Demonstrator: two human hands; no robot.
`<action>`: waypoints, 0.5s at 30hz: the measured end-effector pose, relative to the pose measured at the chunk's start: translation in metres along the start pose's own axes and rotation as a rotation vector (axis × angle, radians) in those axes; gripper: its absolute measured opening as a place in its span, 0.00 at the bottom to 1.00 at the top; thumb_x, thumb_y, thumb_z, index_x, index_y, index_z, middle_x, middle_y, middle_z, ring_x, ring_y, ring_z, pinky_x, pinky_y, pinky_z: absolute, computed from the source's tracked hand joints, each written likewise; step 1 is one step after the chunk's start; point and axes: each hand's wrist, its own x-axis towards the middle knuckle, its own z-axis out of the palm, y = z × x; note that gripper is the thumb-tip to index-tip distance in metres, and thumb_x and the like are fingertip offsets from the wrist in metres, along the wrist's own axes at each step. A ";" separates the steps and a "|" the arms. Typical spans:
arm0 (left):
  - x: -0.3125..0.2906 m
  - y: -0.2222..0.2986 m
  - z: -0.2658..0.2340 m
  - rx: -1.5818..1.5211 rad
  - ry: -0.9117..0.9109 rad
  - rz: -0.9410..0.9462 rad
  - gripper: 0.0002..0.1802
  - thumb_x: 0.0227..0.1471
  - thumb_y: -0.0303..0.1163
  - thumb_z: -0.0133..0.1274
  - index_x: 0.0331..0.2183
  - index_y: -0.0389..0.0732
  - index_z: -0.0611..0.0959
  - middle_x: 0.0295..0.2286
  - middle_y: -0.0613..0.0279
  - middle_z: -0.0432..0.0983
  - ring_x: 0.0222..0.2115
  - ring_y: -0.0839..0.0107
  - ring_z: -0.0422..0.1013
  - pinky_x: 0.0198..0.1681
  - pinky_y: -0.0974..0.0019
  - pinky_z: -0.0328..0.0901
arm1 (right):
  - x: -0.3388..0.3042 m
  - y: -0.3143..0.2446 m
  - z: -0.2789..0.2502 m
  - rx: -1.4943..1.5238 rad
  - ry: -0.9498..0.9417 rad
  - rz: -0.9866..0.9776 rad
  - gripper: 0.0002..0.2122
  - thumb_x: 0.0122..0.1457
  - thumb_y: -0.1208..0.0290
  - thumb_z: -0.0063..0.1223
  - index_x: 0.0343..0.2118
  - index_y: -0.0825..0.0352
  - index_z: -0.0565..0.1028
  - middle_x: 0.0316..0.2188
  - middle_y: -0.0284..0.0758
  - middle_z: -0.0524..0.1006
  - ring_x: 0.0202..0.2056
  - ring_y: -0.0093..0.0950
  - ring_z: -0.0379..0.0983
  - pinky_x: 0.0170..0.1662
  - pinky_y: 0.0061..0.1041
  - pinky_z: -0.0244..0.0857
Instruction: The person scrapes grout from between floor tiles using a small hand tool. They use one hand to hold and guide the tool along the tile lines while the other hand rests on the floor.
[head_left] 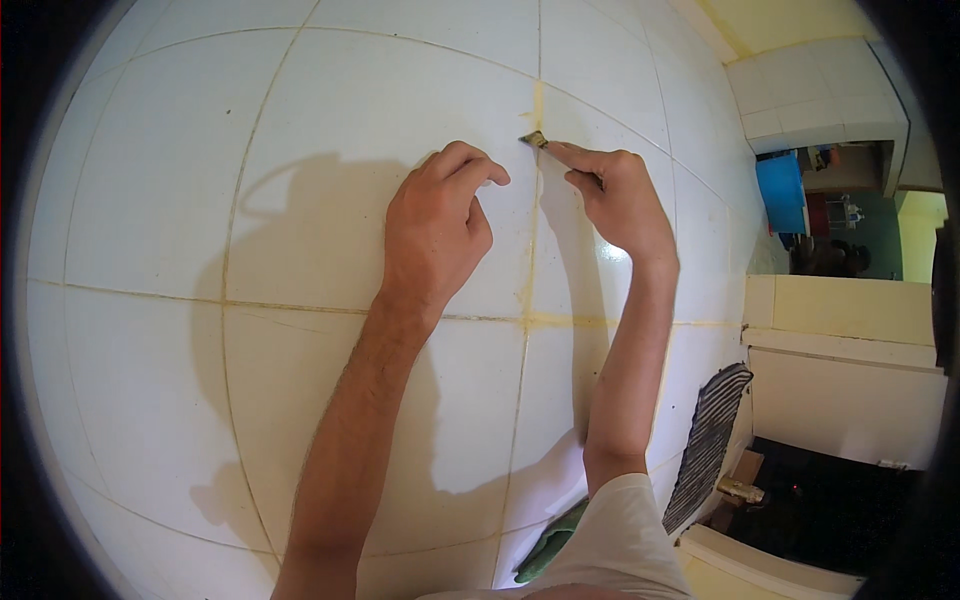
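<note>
Rightward: striped mat [708,442], blue tub [782,192]; right fingers [578,157] clamped on brush [536,139], left fingers [470,167] curled, thumb apart.

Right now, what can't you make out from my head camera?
In the head view:
Brush: its handle is mostly hidden by the right hand.
Left hand: its back hides the palm, so I can't tell whether it holds anything.
Green item: partly covered by the white sleeve; its kind is unclear.
Left forearm: cut off by the lower edge.
Dark opening: too dark inside.
</note>
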 end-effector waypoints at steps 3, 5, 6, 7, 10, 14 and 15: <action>0.000 0.001 0.001 -0.010 0.008 0.008 0.26 0.45 0.05 0.42 0.38 0.38 0.86 0.39 0.59 0.81 0.41 0.61 0.82 0.41 0.62 0.76 | 0.003 0.003 0.006 -0.033 0.072 -0.012 0.20 0.64 0.87 0.54 0.57 0.68 0.83 0.49 0.49 0.85 0.32 0.30 0.78 0.44 0.29 0.75; 0.000 0.002 0.000 -0.016 0.000 -0.004 0.26 0.45 0.05 0.42 0.38 0.38 0.86 0.39 0.59 0.81 0.41 0.61 0.82 0.41 0.62 0.76 | 0.004 0.002 0.008 -0.059 0.128 0.015 0.19 0.63 0.87 0.54 0.55 0.69 0.83 0.44 0.50 0.86 0.32 0.35 0.78 0.42 0.33 0.75; 0.000 0.002 0.000 -0.014 -0.001 -0.005 0.26 0.45 0.05 0.42 0.38 0.38 0.86 0.39 0.59 0.81 0.41 0.61 0.82 0.42 0.62 0.76 | 0.005 -0.007 0.003 -0.081 0.164 0.044 0.19 0.62 0.87 0.53 0.54 0.69 0.83 0.43 0.50 0.86 0.35 0.42 0.81 0.42 0.36 0.76; 0.000 0.002 -0.001 -0.011 -0.002 -0.006 0.26 0.45 0.05 0.42 0.38 0.38 0.86 0.39 0.59 0.81 0.41 0.61 0.82 0.42 0.62 0.76 | 0.006 -0.012 0.001 -0.102 0.200 0.072 0.19 0.61 0.87 0.52 0.53 0.69 0.84 0.41 0.50 0.85 0.37 0.48 0.83 0.42 0.40 0.76; 0.000 0.002 0.000 -0.017 0.000 -0.003 0.26 0.45 0.05 0.42 0.38 0.38 0.86 0.39 0.59 0.81 0.41 0.61 0.82 0.42 0.62 0.76 | 0.005 -0.002 0.002 -0.084 0.246 -0.002 0.18 0.61 0.87 0.52 0.52 0.71 0.84 0.37 0.51 0.85 0.37 0.48 0.83 0.42 0.40 0.76; 0.001 0.002 0.000 -0.012 -0.007 -0.008 0.25 0.45 0.05 0.42 0.38 0.38 0.86 0.39 0.59 0.81 0.41 0.60 0.82 0.42 0.61 0.76 | 0.006 0.006 0.008 -0.105 0.280 -0.089 0.17 0.63 0.87 0.54 0.52 0.72 0.84 0.31 0.48 0.81 0.28 0.35 0.72 0.35 0.33 0.68; 0.001 0.002 0.000 -0.013 -0.009 -0.009 0.25 0.45 0.05 0.42 0.38 0.38 0.86 0.39 0.59 0.81 0.41 0.60 0.82 0.42 0.61 0.76 | 0.007 0.004 0.008 -0.095 0.305 -0.092 0.17 0.62 0.87 0.53 0.52 0.71 0.84 0.34 0.49 0.83 0.32 0.41 0.77 0.38 0.37 0.71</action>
